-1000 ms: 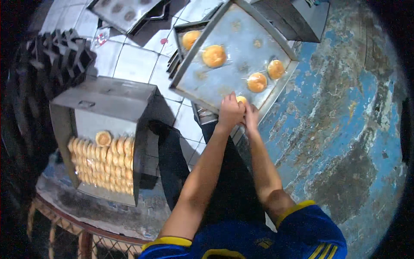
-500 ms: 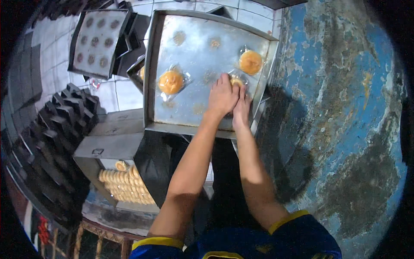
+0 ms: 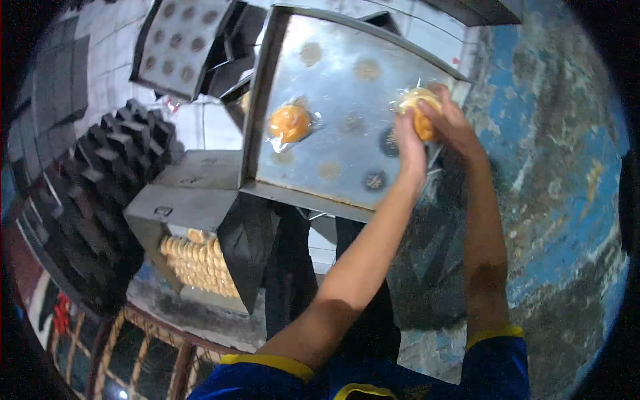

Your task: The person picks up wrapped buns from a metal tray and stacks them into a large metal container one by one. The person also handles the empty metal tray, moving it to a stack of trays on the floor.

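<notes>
The left hand (image 3: 411,143) and right hand (image 3: 454,124) clamp together around what look like two golden round buns in clear plastic wrap (image 3: 423,128), near the right edge of a shallow, square, grey metal tray (image 3: 340,97). The slick film could let one slip over that edge; pressing too hard could dent soft bread.

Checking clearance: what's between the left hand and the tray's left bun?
The head view shows only tray with round stains between left hand and wrapped bun.
</notes>
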Available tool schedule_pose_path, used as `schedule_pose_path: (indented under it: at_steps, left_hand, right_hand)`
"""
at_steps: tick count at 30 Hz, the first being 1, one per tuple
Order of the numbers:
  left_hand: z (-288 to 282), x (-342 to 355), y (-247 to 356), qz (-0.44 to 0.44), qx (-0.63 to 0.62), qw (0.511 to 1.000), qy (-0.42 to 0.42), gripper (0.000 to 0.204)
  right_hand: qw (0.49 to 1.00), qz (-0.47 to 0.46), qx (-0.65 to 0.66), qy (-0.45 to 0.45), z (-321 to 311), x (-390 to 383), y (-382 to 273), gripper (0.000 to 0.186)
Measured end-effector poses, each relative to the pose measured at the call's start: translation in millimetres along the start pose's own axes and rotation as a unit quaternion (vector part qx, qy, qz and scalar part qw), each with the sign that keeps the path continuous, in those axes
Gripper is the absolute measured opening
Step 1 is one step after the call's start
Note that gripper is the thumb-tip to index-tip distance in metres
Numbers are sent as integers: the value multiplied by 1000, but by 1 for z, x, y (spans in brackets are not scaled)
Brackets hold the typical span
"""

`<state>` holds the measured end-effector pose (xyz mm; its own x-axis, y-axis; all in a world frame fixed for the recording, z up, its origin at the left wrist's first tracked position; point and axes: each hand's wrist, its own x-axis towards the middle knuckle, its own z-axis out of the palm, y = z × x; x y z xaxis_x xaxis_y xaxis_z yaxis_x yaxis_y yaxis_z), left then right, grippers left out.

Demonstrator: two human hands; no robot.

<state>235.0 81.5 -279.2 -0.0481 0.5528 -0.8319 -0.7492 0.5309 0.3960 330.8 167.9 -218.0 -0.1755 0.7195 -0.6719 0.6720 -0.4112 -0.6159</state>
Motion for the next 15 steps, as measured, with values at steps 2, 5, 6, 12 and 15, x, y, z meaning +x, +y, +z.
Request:
schedule_pose_path:
  at_steps: [2, 5, 6, 12, 15]
  left_hand:
    - [-2, -36, 25, 41, 81, 996, 25, 82]
    - [-43, -97, 118, 137, 354, 925, 16, 85]
    - [-64, -101, 141, 168, 404, 899, 6, 83]
    - [-135, -54, 291, 126, 714, 662, -189, 82]
    - [-144, -7, 311, 88, 726, 652, -201, 95]
  right_hand:
    - [999, 13, -2, 31, 17, -31, -8, 85]
    - [983, -33, 157, 89, 84, -63, -45, 84]
    - [979, -23, 148, 140, 115, -72, -65, 84]
    - [793, 81, 597, 96, 255, -59, -144, 86]
    - [784, 123, 579, 186, 290, -35, -151, 95]
